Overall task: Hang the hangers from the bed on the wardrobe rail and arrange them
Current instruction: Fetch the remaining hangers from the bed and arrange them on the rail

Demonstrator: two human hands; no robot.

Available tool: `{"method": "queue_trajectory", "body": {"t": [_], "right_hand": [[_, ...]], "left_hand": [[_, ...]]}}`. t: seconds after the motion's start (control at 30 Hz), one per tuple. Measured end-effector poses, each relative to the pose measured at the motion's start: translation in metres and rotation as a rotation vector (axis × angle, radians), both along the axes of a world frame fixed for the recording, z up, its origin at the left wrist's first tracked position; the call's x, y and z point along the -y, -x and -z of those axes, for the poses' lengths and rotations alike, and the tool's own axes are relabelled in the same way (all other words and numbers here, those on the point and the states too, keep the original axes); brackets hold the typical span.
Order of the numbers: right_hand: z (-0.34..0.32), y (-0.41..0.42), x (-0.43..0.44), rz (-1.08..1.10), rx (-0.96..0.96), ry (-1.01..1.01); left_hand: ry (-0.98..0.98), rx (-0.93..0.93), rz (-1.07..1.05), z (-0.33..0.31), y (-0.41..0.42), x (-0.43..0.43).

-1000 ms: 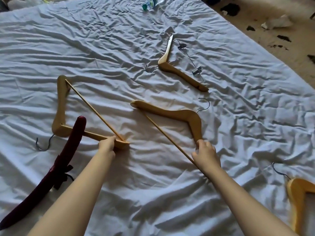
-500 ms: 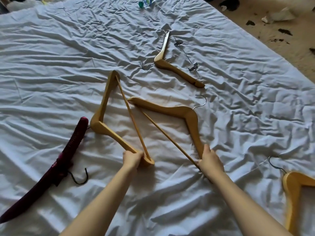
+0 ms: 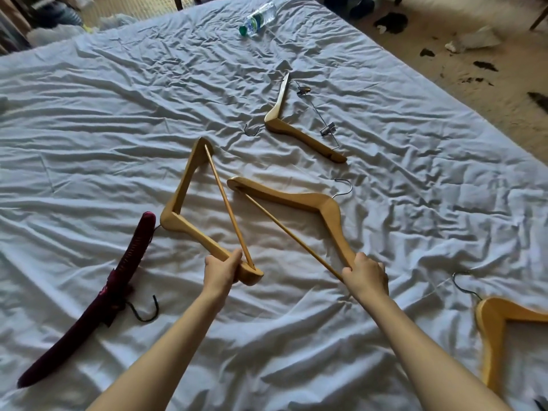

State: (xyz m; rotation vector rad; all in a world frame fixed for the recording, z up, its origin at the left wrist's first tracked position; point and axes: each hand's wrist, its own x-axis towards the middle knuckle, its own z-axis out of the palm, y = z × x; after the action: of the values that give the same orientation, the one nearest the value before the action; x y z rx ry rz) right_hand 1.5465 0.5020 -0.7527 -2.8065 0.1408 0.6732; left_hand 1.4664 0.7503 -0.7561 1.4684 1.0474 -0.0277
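Note:
Several hangers lie on the white bed sheet (image 3: 89,120). My left hand (image 3: 221,269) grips the near end of a wooden hanger with a bar (image 3: 181,200), which stands tilted up from the sheet. My right hand (image 3: 366,272) grips the near arm of a second wooden hanger (image 3: 296,200), its metal hook pointing right. Farther back lies a wooden hanger with metal clips (image 3: 292,130). A dark red padded hanger (image 3: 98,304) with a black hook lies at the left. Another wooden hanger (image 3: 501,324) lies at the right edge.
A plastic water bottle (image 3: 258,19) with a green cap lies at the far side of the bed. Beyond the bed's right edge is beige floor (image 3: 474,84) with dark scraps and crumpled paper. Cluttered items sit past the far left corner.
My left hand swung its hanger from the left toward the middle and lifted its far end. My right hand slid closer along its hanger's arm. The red hanger's hook now lies uncovered.

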Motion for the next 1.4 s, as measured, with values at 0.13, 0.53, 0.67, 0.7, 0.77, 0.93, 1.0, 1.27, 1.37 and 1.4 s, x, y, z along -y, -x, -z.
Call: {"method": "queue_trajectory", "body": {"t": [0.13,0.53,0.67,0.7,0.77,0.93,1.0,1.27,1.37,1.4], "right_hand": [[-0.009,0.004,-0.001,0.046,-0.049,-0.096],[-0.034,0.008,-0.007,0.267,-0.207,-0.195],[-0.037,0.014,-0.009,0.252,0.043,-0.064],[-0.038,0.014,-0.01,0.232,0.14,-0.033],[-0.041,0.013,-0.009,0.164,0.323,0.03],[-0.055,0.005,-0.014,-0.047,0.386,0.121],[-0.058,0.011,-0.026,-0.136,0.329,0.109],[-0.061,0.038,-0.065,-0.056,0.02,-0.345],[-0.062,0.039,-0.069,-0.004,-0.03,-0.414],[-0.063,0.039,-0.069,0.004,-0.04,-0.436]], "left_hand": [[-0.028,0.038,-0.079,-0.01,0.0,0.003],[-0.39,-0.031,0.013,-0.022,0.029,-0.013],[-0.474,-0.021,0.044,-0.033,0.029,-0.016],[-0.511,-0.031,0.068,-0.035,0.029,-0.017],[-0.597,-0.061,0.132,-0.038,0.031,-0.02],[-0.651,-0.129,0.21,-0.038,0.037,-0.022],[-0.611,-0.12,0.184,-0.038,0.037,-0.019],[-0.477,0.011,0.069,-0.048,0.034,-0.023],[-0.448,0.07,-0.02,-0.056,0.02,-0.028],[-0.448,0.082,-0.031,-0.057,0.019,-0.029]]}}
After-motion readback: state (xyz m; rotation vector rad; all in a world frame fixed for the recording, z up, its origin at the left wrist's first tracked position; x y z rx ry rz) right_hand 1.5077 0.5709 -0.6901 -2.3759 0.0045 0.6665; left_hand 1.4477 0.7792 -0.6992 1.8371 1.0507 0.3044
